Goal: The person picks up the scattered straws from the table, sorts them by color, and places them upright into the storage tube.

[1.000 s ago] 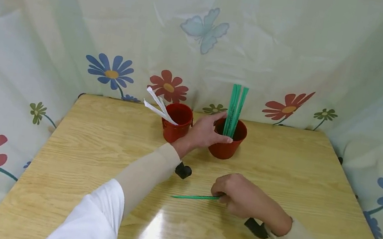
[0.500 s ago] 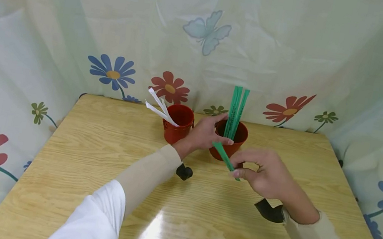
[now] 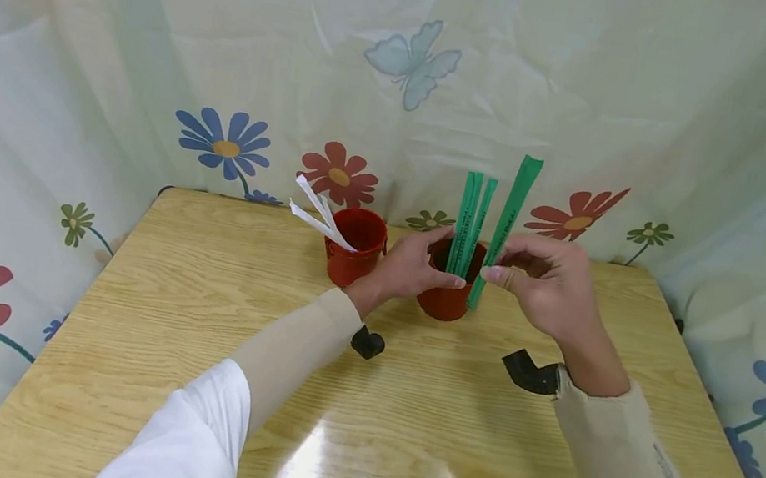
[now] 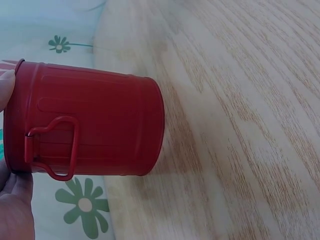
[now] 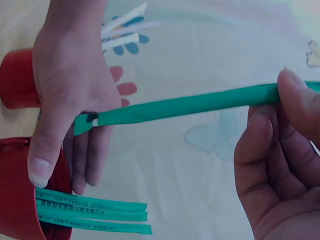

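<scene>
My left hand (image 3: 415, 265) grips the rim of the right red bucket (image 3: 443, 303), thumb on the near side and fingers round the left. Inside it stand several green paper-wrapped straws (image 3: 465, 223), leaning nearly upright. Between thumb and fingertips my right hand (image 3: 546, 283) pinches another green-wrapped straw (image 3: 515, 202), held almost upright just right of the bucket. Its lower end overlaps the bucket's outer right side in the head view. In the left wrist view the bucket (image 4: 100, 115) shows its wire handle, hanging at the side.
A second red bucket (image 3: 353, 264) stands left of the first, with white-wrapped straws (image 3: 320, 216) leaning out to its left. Both are near the back edge of the wooden table (image 3: 201, 327). A flowered curtain (image 3: 271, 43) hangs behind.
My right hand has lifted the green-wrapped straw off the table, carried it back towards the bucket and turned it nearly upright. The left hand has stayed on the bucket.
</scene>
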{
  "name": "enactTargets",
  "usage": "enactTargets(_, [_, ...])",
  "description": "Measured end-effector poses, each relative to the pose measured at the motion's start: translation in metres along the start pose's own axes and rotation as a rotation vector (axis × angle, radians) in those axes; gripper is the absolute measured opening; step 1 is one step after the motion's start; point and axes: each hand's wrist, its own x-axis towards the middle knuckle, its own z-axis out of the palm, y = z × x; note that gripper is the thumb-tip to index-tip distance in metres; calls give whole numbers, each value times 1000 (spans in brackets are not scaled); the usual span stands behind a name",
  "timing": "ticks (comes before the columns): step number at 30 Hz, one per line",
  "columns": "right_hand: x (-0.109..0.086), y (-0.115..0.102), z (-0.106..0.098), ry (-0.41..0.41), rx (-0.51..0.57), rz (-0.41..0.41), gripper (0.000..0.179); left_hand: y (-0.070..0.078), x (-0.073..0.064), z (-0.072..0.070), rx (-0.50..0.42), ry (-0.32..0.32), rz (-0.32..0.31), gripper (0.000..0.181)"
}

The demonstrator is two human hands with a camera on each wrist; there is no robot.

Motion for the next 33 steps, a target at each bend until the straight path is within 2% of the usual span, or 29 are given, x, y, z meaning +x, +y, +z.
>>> enactTargets(7, [16, 20, -3, 131, -87, 175, 6, -1, 1, -1, -32, -9, 2, 85])
enactTargets(14, [23, 56, -4, 190, -68, 264, 9, -3, 3, -1, -29, 3, 4, 85])
enactTargets(17, [20, 72, -2, 193, -56, 323, 12, -4, 4, -1, -39, -1, 5, 86])
enactTargets(24, [8, 109, 3, 163, -107, 447, 19, -3, 6, 1, -45, -2, 20, 85])
enactTargets(30, [-3, 122, 10, 163, -169, 528, 27, -4, 5, 5, -35, 15, 83, 83])
enactTargets(33, [-7, 126, 12, 131, -246, 535, 34, -3, -1, 3, 26, 36, 103, 82])
